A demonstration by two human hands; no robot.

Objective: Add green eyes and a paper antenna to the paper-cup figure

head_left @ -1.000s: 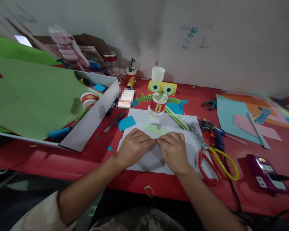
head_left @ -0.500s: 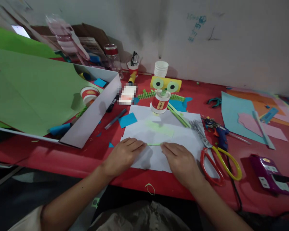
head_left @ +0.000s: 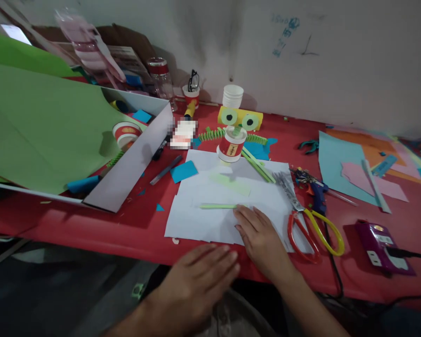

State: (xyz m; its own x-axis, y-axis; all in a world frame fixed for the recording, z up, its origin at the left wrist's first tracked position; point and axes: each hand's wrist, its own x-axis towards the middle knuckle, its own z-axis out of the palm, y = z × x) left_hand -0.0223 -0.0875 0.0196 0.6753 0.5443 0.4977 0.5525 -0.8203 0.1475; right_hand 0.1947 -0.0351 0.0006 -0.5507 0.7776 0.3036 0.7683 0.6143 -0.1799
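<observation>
A narrow light green paper strip (head_left: 215,206) lies across the white sheet (head_left: 192,224). My right hand (head_left: 263,238) holds the strip's right end with its fingertips. Nearer my body, off the table's front edge, is my left hand (head_left: 205,278), open, its fingers stretched out and slightly blurred. Behind the strip, a paler green paper piece (head_left: 231,184) rests on the sheet. Farther back stands a red and white paper cup (head_left: 232,144) with folded green paper springs (head_left: 212,135) at its sides. Two green strips (head_left: 257,164) lie beside the cup.
Scissors (head_left: 294,206) with red and yellow handles and a blue glue gun (head_left: 318,194) lie right of my right hand. A purple power socket (head_left: 382,248) sits farther right. On the left stands a white-walled box (head_left: 136,164). A blue card (head_left: 184,172) overlaps the sheet's edge.
My left hand has let go of the strip's left end and drawn back toward my body. My right hand stays at the right end. The view has shifted slightly.
</observation>
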